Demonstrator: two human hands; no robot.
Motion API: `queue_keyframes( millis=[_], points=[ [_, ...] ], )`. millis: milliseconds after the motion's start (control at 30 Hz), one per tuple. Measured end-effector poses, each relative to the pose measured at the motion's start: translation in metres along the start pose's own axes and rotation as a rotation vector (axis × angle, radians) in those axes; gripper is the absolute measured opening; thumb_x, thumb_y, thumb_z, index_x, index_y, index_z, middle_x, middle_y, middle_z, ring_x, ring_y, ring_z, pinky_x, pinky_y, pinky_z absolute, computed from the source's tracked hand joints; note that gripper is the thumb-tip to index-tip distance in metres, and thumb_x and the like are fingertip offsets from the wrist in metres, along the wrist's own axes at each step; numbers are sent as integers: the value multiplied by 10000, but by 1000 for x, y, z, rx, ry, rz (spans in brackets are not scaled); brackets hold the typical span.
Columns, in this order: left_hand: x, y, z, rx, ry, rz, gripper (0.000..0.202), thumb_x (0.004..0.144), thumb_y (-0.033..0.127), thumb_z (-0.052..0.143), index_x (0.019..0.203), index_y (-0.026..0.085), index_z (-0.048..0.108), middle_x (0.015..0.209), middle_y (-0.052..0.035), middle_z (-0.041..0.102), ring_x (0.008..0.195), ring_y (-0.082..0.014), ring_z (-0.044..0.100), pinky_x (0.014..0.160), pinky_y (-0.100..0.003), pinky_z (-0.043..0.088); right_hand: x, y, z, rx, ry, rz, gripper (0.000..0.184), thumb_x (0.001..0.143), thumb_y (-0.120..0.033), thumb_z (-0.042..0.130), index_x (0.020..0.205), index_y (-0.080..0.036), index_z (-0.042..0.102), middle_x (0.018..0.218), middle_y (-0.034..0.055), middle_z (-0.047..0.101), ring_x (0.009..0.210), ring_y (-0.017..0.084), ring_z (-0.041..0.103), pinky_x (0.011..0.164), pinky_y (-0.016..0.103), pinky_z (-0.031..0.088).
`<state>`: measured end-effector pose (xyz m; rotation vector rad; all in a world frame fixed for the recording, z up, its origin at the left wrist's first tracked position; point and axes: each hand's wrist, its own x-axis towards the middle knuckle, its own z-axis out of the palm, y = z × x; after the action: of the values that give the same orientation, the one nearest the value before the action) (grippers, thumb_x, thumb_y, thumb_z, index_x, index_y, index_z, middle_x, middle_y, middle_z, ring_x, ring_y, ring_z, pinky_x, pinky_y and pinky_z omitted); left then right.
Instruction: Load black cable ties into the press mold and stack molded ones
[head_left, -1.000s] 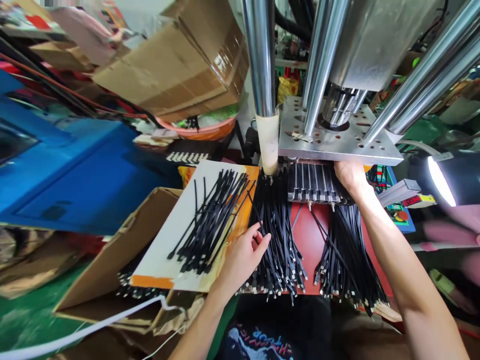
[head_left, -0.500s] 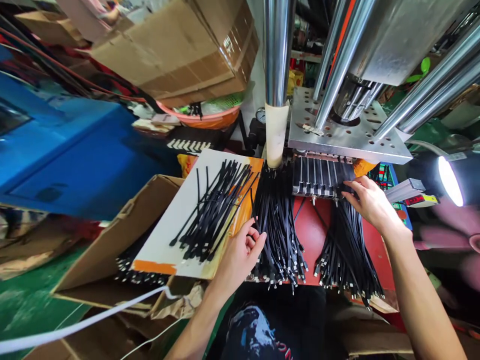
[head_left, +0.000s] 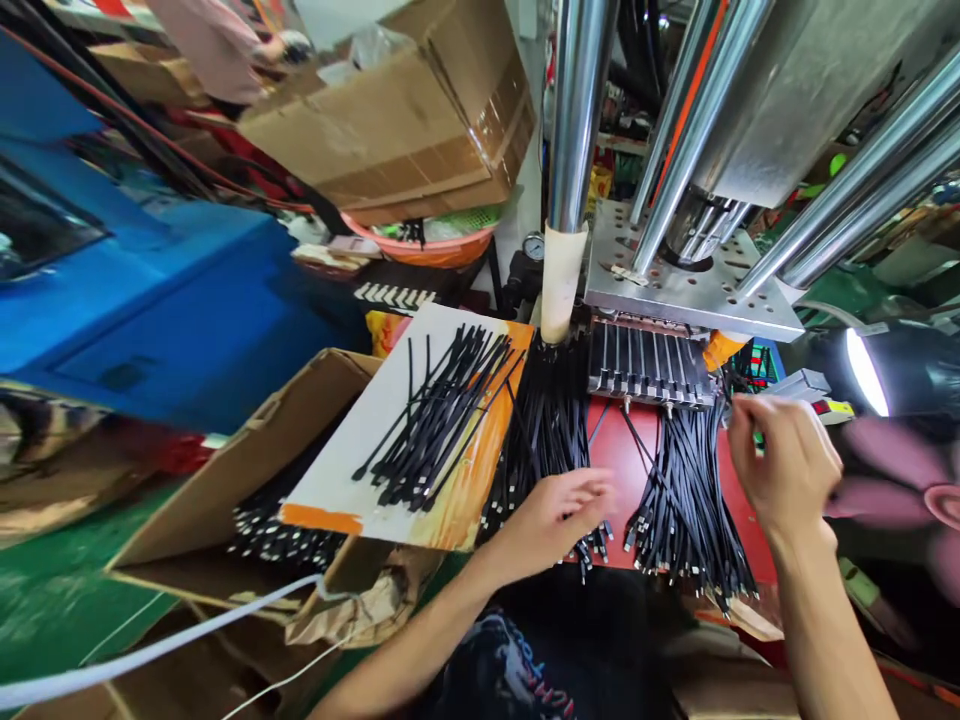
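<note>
Red press bed (head_left: 622, 465), left hand (head_left: 559, 520) over cables (head_left: 547, 430), right hand (head_left: 787, 470) hovering nearby

Matt black cables (head_left: 551, 430); polished steel columns (head_left: 574, 110)

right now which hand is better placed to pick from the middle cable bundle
Probably left: the left hand lies over the middle cable bundle near its lower end; the right hand hangs beyond the right bundle.

Flat red machine bed (head_left: 622, 465) under press. At rear edge: grooved grey metal mould block (head_left: 649, 365). Lying directly on red surface: L bundle of black flat cables w/ metal tips (head_left: 547, 420) and R bundle of same cables (head_left: 686, 490). Both fanned toward front edge, bare red strip btwn.
</note>
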<state>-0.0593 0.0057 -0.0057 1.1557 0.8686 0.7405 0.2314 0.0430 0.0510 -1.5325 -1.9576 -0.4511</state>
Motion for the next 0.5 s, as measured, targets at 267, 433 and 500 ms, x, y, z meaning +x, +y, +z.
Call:
queue_keyframes(
  millis=[267,433,500],
  points=[
    [47,13,62,-797,5,108,609,860,629,810,1223,152,706,1361,-197,729,1404,-355,611,1246,-502,374,-74,-109,-81,562,-327,-193,798,954,-258,655,1647,-529,367,871,-7,805,654,316,750,545,460,670],
    [8,18,49,-811,-62,104,335,955,505,696,1033,181,659,748,-20,719,604,-174,715,674,-304,572,-74,-94,-65,883,-421,-20,435,932,-665,640,1340,-528,697,792,19,769,618,324,719,485,453,624],
    [-11,19,34,-620,-126,51,353,987,528,641,1013,176,648,589,37,598,418,-104,522,471,-222,444,-67,-90,-52,993,-461,204,323,975,-635,590,1070,-388,774,758,41,700,619,270,671,493,384,567]
  ],
)
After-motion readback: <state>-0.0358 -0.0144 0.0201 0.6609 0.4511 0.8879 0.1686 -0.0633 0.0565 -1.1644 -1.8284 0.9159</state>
